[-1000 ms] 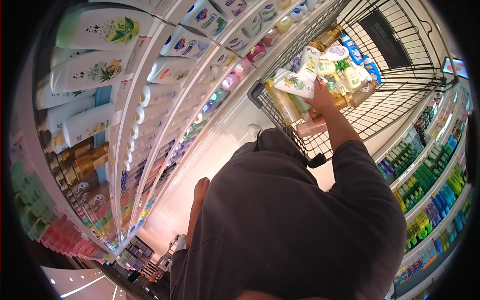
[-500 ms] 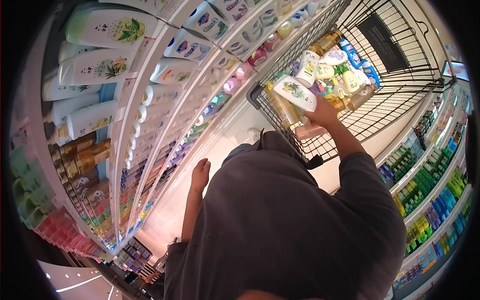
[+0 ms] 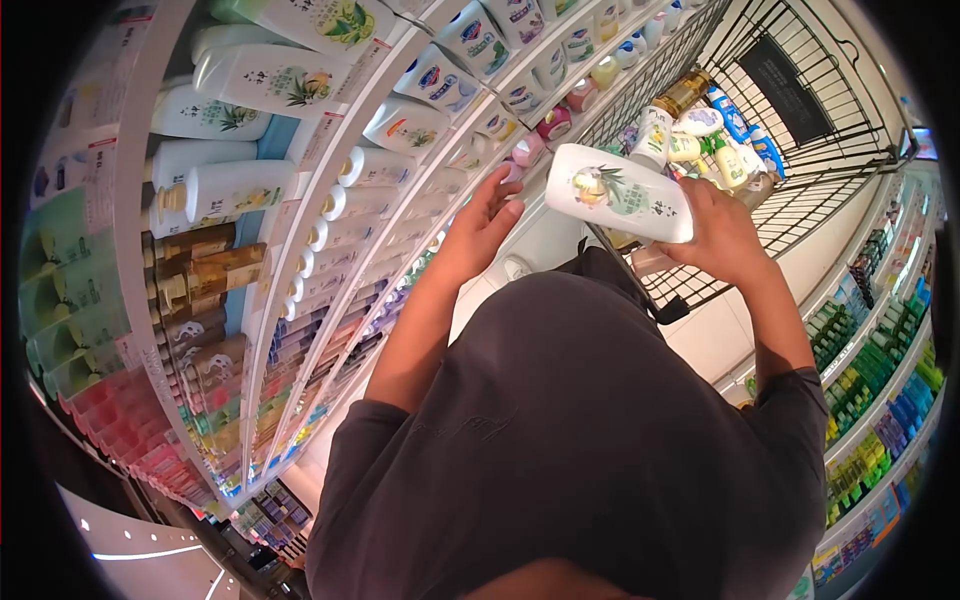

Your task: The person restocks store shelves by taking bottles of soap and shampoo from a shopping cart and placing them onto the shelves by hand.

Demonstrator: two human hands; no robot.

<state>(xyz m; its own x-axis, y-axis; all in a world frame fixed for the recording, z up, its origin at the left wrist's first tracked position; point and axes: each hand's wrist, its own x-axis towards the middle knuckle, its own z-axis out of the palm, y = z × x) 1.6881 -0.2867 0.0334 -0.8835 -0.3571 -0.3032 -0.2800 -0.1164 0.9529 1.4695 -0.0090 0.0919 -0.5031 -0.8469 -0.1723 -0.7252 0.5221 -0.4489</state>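
Note:
A white bottle with a plant picture on its label [image 3: 618, 192] is gripped at its right end by my right hand [image 3: 722, 232], in front of the cart's near end. My left hand [image 3: 482, 228] is raised on the other side of the bottle, fingers apart and touching nothing, beside the shelves. Behind the held bottle, the black wire shopping cart [image 3: 826, 200] holds several bottles, among them a white one [image 3: 655, 135], a pale yellow one [image 3: 731, 166] and a blue one [image 3: 729, 115].
Tall shelves [image 3: 330, 150] packed with white, amber, green and pink bottles run along the left. More shelves [image 3: 868, 350] with green, yellow and blue goods stand at the right. Pale floor [image 3: 708, 340] shows beneath the cart.
My right hand has lifted the white bottle out of the cart and brought it nearer. My left hand has risen from beside my body toward the bottle, its fingers now spread.

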